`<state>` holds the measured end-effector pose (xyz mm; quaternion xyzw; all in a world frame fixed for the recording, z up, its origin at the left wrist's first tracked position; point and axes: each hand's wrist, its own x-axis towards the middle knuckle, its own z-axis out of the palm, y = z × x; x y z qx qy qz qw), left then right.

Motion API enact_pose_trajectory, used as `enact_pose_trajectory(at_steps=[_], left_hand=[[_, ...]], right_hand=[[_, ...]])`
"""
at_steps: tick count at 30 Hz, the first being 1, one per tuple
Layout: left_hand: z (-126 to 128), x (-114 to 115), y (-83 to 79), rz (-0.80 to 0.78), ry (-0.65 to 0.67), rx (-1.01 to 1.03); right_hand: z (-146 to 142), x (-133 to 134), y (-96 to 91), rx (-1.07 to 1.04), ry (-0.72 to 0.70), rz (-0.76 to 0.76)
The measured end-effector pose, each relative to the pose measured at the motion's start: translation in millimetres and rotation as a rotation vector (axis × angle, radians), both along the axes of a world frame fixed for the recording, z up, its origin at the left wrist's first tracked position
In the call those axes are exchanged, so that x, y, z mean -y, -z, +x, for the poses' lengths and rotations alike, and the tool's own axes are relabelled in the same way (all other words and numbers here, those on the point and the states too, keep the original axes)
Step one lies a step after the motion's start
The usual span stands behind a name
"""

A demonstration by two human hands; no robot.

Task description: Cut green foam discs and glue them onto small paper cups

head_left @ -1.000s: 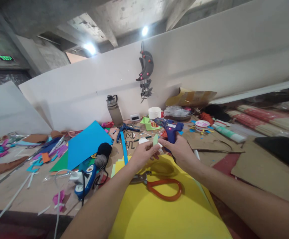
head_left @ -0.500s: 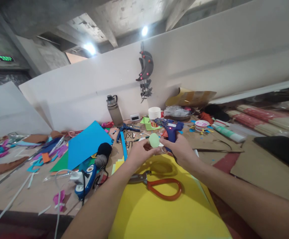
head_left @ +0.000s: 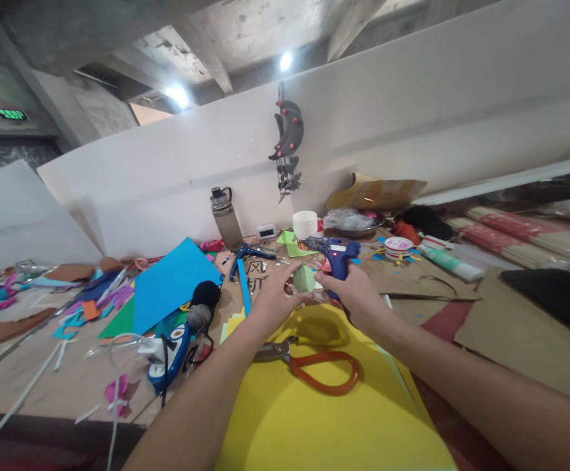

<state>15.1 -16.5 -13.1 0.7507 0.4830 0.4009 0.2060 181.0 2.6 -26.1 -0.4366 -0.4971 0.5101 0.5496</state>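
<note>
My left hand [head_left: 278,296] pinches a small light green paper disc [head_left: 304,279], which shows a crease down its middle. Beside it, my right hand [head_left: 348,291] is wrapped round the handle of a blue hot glue gun [head_left: 336,255] with a small red light on; its nozzle points left, above and behind the disc. Below both hands, scissors [head_left: 324,373] with orange and yellow handles lie on a stack of yellow sheets [head_left: 334,432].
Left of the arms are a blue sheet [head_left: 170,284], a blue-and-white power strip [head_left: 170,360] and dark yarn balls [head_left: 205,294]. Behind stand a bottle [head_left: 226,219], another glue gun [head_left: 240,255] and white paper cups [head_left: 305,224]. Cardboard [head_left: 525,340] lies right.
The green disc, flat and facing me before, now looks bent along its middle crease. My left fingers have shifted slightly up around it. The glue gun has barely moved.
</note>
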Motion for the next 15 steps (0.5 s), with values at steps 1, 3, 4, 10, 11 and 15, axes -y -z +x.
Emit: enact_pose_trajectory(at_steps=[1,3,4,10,11,15], left_hand=[[1,0,1.1,-0.076,0.003,0.071],[5,0,2.2,-0.233,0.034,0.249],[6,1,2.1,-0.294,0.054,0.334],[11,3,-1.0,-0.419,0.144,0.506],[11,3,-0.4,-0.433,0.164,0.519],[9,0,4.1,-0.472,0.173,0.572]], right_hand=[[0,1,-1.0,-0.016,-0.013,-0.009],[-1,3,-3.3,-0.057,-0.047,-0.021],[-2,3,-4.5,-0.077,-0.065,-0.022],[-2,7,-8.8,-0.127,-0.113,-0.027],[-2,7,-9.3,-0.138,-0.131,-0.029],[-2,9,-11.7,-0.173,-0.164,-0.041]])
